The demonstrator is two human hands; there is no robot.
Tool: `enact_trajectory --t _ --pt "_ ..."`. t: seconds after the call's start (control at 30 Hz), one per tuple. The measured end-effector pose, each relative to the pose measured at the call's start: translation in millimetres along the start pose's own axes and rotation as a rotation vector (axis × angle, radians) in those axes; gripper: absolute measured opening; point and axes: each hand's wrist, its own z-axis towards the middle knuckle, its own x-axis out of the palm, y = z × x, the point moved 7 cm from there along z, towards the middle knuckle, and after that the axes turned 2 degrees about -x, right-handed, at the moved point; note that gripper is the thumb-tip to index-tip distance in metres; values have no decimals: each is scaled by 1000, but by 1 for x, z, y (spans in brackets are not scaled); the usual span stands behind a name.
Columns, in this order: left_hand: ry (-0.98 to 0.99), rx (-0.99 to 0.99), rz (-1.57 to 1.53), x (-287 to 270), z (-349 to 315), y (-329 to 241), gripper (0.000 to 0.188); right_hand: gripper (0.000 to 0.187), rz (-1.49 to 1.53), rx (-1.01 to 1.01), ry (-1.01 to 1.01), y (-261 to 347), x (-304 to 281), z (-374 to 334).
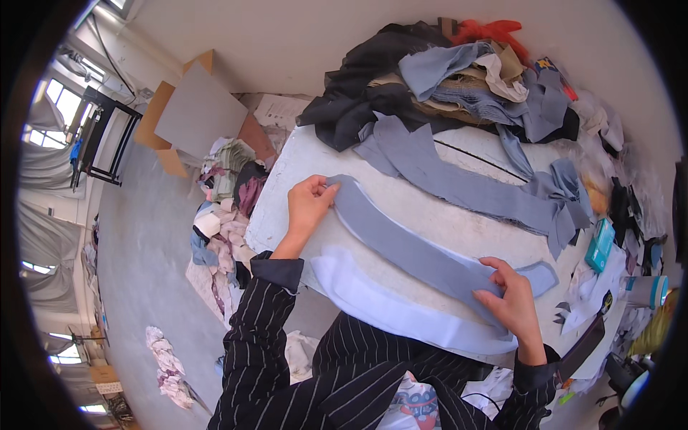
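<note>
The left hand pinches the far-left end of a long curved grey fabric strip, while the right hand presses flat, fingers spread, on its near-right end. The strip lies diagonally on the white worktop, over what appears to be a pale lining piece. A heap of fabric scraps occupies the far right of the worktop, and a teal box sits at the right.

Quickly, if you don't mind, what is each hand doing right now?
Left hand: pinching one end of the grey strip, closed on it.
Right hand: open, fingers pressing flat on the strip's other end.
</note>
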Motion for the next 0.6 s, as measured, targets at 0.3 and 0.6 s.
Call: enact_trajectory --t 0.3,0.6 --pt "-66 195 397 -2 -14 -42 35 56 -38 -35 8 3 1 -1" --pt "281 657 819 79 -60 -61 55 57 -98 -79 -35 10 -10 -5"
